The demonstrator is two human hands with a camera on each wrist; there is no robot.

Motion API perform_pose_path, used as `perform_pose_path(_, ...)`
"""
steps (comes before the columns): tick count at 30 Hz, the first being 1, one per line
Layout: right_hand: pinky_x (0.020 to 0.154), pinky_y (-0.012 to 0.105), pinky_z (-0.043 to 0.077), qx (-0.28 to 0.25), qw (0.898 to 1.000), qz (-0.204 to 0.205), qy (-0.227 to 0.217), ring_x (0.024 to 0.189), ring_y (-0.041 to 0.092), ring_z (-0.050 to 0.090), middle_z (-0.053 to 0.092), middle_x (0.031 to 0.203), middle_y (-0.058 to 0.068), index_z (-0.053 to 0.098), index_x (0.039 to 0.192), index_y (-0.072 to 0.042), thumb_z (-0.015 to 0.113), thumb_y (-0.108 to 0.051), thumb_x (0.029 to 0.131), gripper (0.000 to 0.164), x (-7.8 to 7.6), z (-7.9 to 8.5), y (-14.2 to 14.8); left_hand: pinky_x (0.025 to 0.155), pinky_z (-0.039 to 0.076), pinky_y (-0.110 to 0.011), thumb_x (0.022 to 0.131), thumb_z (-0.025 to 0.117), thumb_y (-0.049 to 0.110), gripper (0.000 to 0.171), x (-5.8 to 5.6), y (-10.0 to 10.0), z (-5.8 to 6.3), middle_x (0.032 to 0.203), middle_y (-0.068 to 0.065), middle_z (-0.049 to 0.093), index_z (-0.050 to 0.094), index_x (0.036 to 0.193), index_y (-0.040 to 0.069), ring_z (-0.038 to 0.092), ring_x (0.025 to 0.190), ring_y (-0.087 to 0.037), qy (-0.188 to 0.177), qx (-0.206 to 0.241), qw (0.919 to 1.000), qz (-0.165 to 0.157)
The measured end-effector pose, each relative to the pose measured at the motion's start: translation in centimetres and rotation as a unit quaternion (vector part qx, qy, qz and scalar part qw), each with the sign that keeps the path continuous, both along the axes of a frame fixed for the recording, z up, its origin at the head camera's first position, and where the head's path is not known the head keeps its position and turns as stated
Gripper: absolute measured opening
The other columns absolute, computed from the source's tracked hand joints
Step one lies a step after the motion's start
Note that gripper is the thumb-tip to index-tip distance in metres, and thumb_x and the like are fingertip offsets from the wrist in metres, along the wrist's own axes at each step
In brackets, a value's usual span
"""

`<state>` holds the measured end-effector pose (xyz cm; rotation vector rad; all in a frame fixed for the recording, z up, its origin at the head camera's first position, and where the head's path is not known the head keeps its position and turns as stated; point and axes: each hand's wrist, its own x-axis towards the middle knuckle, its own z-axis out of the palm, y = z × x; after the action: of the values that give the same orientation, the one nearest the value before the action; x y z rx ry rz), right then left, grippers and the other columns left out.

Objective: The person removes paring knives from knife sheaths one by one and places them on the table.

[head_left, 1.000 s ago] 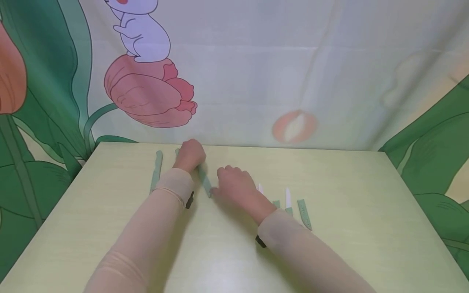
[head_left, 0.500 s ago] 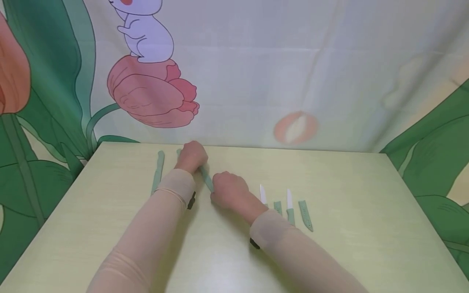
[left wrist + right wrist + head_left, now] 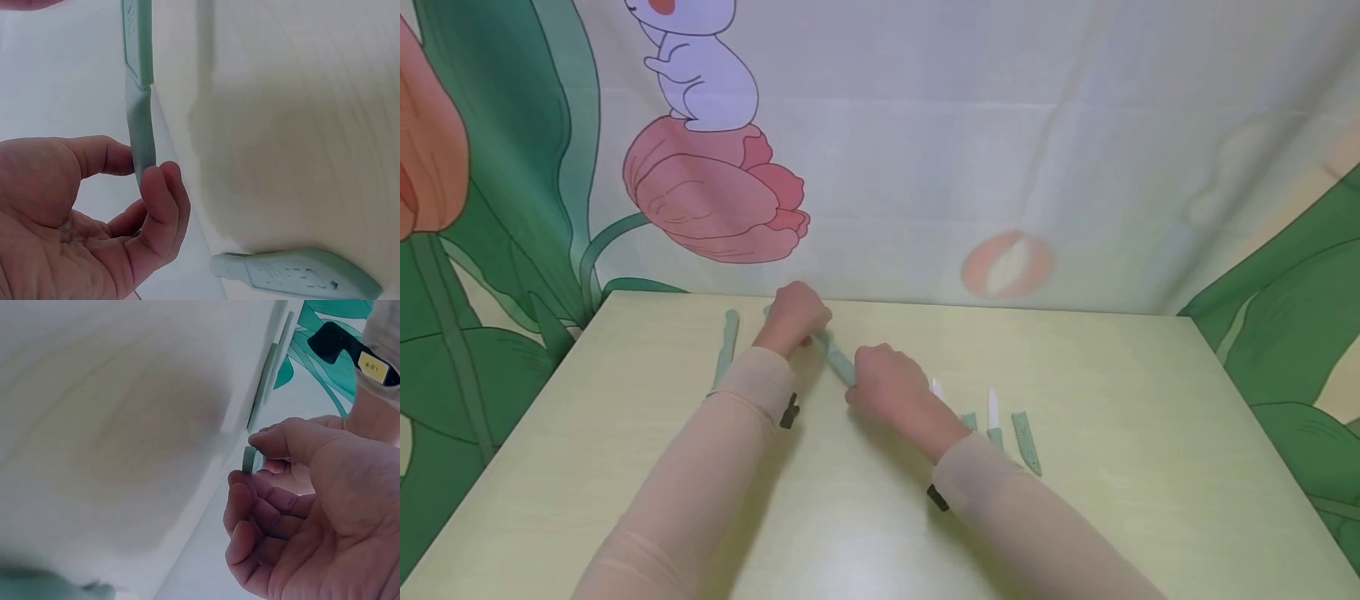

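Between the two hands hangs a small green knife in its sheath [image 3: 841, 362], slanting down to the right in the head view. My left hand [image 3: 792, 318] pinches its smooth handle [image 3: 142, 128] between thumb and fingers. The patterned sheath [image 3: 138, 44] covers the blade. My right hand [image 3: 891, 387] pinches the sheath's far end, with the thumb and index finger on the green tip [image 3: 249, 460] in the right wrist view. A shadow lies on the table apart from the knife. Whether the sheath has slid on the handle, I cannot tell.
Left of the hands lie a green sheathed knife [image 3: 726, 346] and another, partly hidden green piece [image 3: 767, 311]. To the right are two white-bladed knives, one partly hidden [image 3: 937, 388], one plainer [image 3: 994, 410], and two loose sheaths [image 3: 969, 422], [image 3: 1027, 443]. A curtain hangs behind the table [image 3: 1112, 392].
My right hand has closed its fingers over the sheath's end, which showed bare a second ago. The knife's sheath end has swung slightly up and right with that hand.
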<state>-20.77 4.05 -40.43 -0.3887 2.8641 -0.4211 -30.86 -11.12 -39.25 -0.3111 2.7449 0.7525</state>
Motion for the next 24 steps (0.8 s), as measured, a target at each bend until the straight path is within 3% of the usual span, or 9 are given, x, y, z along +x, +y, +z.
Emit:
perform_pose_path(7, 0.046, 0.027, 0.038, -0.026, 0.999, -0.018, 0.002, 0.053, 0.014, 0.045, 0.053, 0.068, 0.002, 0.060, 0.089, -0.007, 0.074, -0.013, 0.092, 0.016, 0.0, 1.0, 1.8, 0.059, 0.056, -0.022, 0.101, 0.065, 0.012, 0.028, -0.4, 0.0, 0.6, 0.104, -0.018, 0.066, 0.061, 0.121, -0.007, 0.066, 0.056, -0.014, 0.000, 0.090, 0.9951, 0.041)
perform_pose_path(12, 0.047, 0.028, 0.040, -0.027, 0.999, -0.022, 0.003, 0.055, 0.015, 0.048, 0.058, 0.071, 0.003, 0.061, 0.091, -0.006, 0.072, -0.012, 0.092, 0.013, -0.1, 1.5, 3.0, 0.071, 0.060, -0.024, 0.103, 0.067, 0.014, 0.037, 0.2, 0.0, 1.3, 0.115, -0.021, 0.068, 0.057, 0.131, -0.008, 0.071, 0.063, -0.014, -0.007, 0.162, 0.9848, 0.062)
perform_pose_path(15, 0.047, 0.029, 0.042, -0.030, 0.999, -0.025, 0.008, 0.056, 0.015, 0.050, 0.061, 0.074, 0.004, 0.062, 0.092, -0.006, 0.072, -0.011, 0.092, 0.011, -0.1, 1.6, 3.7, 0.078, 0.061, -0.026, 0.104, 0.067, 0.015, 0.036, 0.6, -0.1, 1.3, 0.118, -0.019, 0.067, 0.058, 0.130, -0.008, 0.072, 0.067, -0.013, -0.015, 0.220, 0.9730, 0.067)
perform_pose_path(21, 0.051, 0.031, 0.046, -0.038, 0.999, -0.029, 0.024, 0.061, 0.018, 0.055, 0.063, 0.080, 0.004, 0.066, 0.095, -0.006, 0.072, -0.011, 0.091, 0.009, 0.2, 1.8, 5.0, 0.081, 0.061, -0.025, 0.104, 0.068, 0.012, 0.034, 1.4, -0.5, 1.0, 0.117, -0.016, 0.062, 0.061, 0.130, -0.010, 0.071, 0.072, -0.012, -0.025, 0.343, 0.9361, 0.072)
perform_pose_path(24, 0.054, 0.032, 0.048, -0.050, 0.998, -0.032, 0.029, 0.064, 0.019, 0.057, 0.064, 0.084, 0.003, 0.067, 0.098, -0.006, 0.072, -0.011, 0.092, 0.009, 0.4, 1.8, 5.7, 0.083, 0.061, -0.026, 0.105, 0.067, 0.012, 0.040, 1.7, -0.6, 0.6, 0.120, -0.017, 0.060, 0.055, 0.136, -0.011, 0.073, 0.078, -0.014, -0.027, 0.378, 0.9226, 0.071)
